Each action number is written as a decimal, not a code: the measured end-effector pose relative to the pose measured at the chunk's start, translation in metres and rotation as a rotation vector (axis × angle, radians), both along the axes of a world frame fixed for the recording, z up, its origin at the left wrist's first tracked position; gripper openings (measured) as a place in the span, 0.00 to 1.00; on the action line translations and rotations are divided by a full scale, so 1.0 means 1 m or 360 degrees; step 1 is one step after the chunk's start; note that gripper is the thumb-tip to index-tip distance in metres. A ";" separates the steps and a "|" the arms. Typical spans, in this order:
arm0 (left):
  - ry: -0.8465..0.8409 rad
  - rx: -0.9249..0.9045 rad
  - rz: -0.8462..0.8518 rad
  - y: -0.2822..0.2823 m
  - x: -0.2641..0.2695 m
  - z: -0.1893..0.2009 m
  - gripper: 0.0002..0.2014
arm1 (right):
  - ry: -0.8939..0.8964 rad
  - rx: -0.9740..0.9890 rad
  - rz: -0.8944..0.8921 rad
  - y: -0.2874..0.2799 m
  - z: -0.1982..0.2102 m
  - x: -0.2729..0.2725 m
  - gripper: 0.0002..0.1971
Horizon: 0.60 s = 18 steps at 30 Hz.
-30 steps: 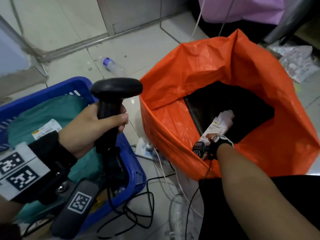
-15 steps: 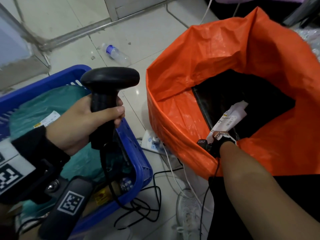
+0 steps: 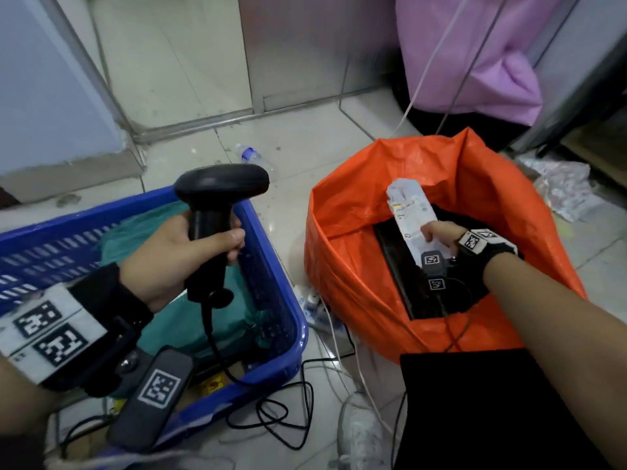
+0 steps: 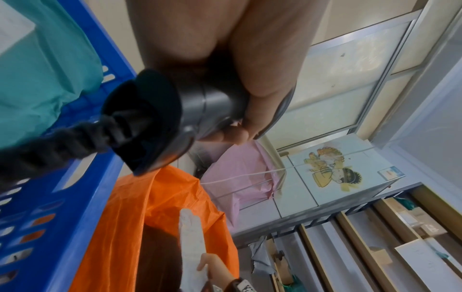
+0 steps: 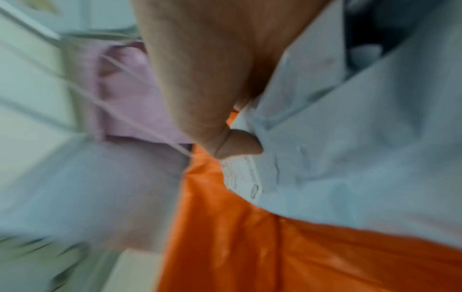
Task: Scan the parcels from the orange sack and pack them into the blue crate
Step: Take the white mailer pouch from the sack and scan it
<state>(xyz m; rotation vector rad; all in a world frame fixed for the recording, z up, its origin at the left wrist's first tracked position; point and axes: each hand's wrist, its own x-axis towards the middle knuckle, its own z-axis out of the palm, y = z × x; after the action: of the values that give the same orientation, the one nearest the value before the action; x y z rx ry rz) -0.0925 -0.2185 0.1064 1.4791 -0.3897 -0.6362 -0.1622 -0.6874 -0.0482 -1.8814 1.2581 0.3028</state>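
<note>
Clenched round the barcode scanner (image 3: 210, 228) handle, L hand (image 3: 176, 256) holds it upright over the blue crate (image 3: 271, 252), w/ a teal parcel (image 3: 149, 239) already inside; R hand (image 3: 441, 239) pinches a white poly-mailer parcel (image 3: 410, 215) by its lower end, raised just above the orange sack (image 3: 356, 266) mouth, label side up; a black parcel (image 3: 397, 266) lies beneath it in the sack. Mailer looks light, soft, floppy, prob. slick; better gripped nearer mid-body so the label stays flat for scanning.
</note>
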 end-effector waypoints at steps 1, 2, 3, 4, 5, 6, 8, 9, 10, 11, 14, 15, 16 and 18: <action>-0.0020 -0.0009 0.0010 0.007 -0.003 0.005 0.11 | -0.0019 0.0021 0.0108 0.005 0.023 0.002 0.38; -0.0043 -0.0017 0.0015 0.015 -0.007 0.008 0.13 | -0.0076 0.0109 0.0179 0.012 0.045 0.004 0.37; -0.0061 -0.0027 0.0019 0.023 -0.010 0.012 0.16 | -0.0135 0.0164 0.0241 0.028 0.070 0.003 0.28; -0.0072 -0.0042 0.0030 0.030 -0.013 0.015 0.18 | -0.0203 0.0198 0.0320 0.060 0.104 -0.002 0.19; -0.0079 -0.0063 0.0047 0.037 -0.017 0.019 0.18 | -0.0251 0.0196 0.0415 0.096 0.136 -0.006 0.16; -0.0082 -0.0086 0.0066 0.045 -0.020 0.022 0.18 | -0.0307 0.0207 0.0556 0.123 0.157 -0.007 0.19; -0.0091 -0.0108 0.0110 0.061 -0.026 0.028 0.17 | -0.0411 0.0322 0.0826 0.165 0.178 -0.001 0.24; -0.0105 -0.0114 0.0129 0.071 -0.028 0.030 0.16 | -0.0460 0.0352 0.0943 0.181 0.182 0.006 0.24; -0.0124 -0.0117 0.0150 0.081 -0.030 0.032 0.13 | -0.0515 0.0353 0.1035 0.199 0.185 0.014 0.22; -0.0142 -0.0114 0.0183 0.095 -0.032 0.033 0.11 | -0.0563 0.0351 0.1104 0.217 0.188 0.023 0.18; -0.0155 -0.0117 0.0336 0.140 -0.037 0.033 0.11 | -0.0704 0.0360 0.1261 0.268 0.190 0.050 0.14; -0.0149 -0.0110 0.0389 0.155 -0.039 0.032 0.12 | -0.0742 0.0351 0.1287 0.283 0.190 0.060 0.15; -0.0136 -0.0104 0.0444 0.170 -0.042 0.029 0.13 | -0.0772 0.0362 0.1302 0.297 0.189 0.069 0.17; -0.0080 -0.0093 0.0563 0.198 -0.047 0.021 0.15 | -0.0816 0.0401 0.1325 0.325 0.187 0.085 0.17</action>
<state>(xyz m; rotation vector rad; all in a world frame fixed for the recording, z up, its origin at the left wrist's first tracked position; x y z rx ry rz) -0.1397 -0.0206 0.1275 1.4642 -0.1757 -0.3038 -0.0771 -0.3624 0.1389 -1.9941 0.0547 0.3532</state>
